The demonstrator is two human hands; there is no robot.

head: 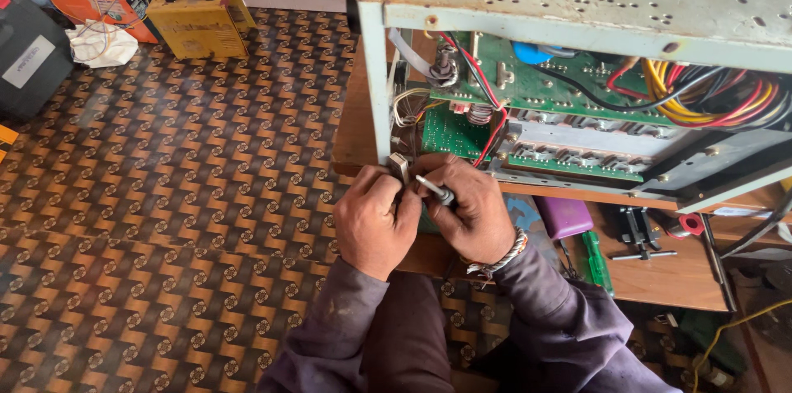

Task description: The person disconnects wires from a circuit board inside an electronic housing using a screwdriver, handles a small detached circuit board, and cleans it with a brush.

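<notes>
The patterned floor [181, 195] fills most of my view, brown and orange tiles repeating in small squares. Next in size is the one opened machine [577, 47] on the wooden workbench [355, 129]: a pale, rust-spotted metal case with its side off, showing two green circuit boards [561, 84], one above the other, and a thick bundle of red, yellow and black wires [709, 92] at the right. Across the floor stand two more boxes, a yellow one with a handle [196, 22] and an orange one [99, 1] beside it, with a dark case [29, 55] at the left edge. On the lower shelf lie one purple box [565, 217] and one green board [596, 261].

My two hands meet just below the case's lower left corner. My left hand [375, 220] is clenched around a small grey metal part [399, 167], which sticks up above my thumb, rectangular and dull. My right hand [474, 211], with a beaded band at the wrist, grips one thin metal tool [433, 189], its silvery shaft slanting toward the part. I cannot tell whether the tip touches it.
</notes>
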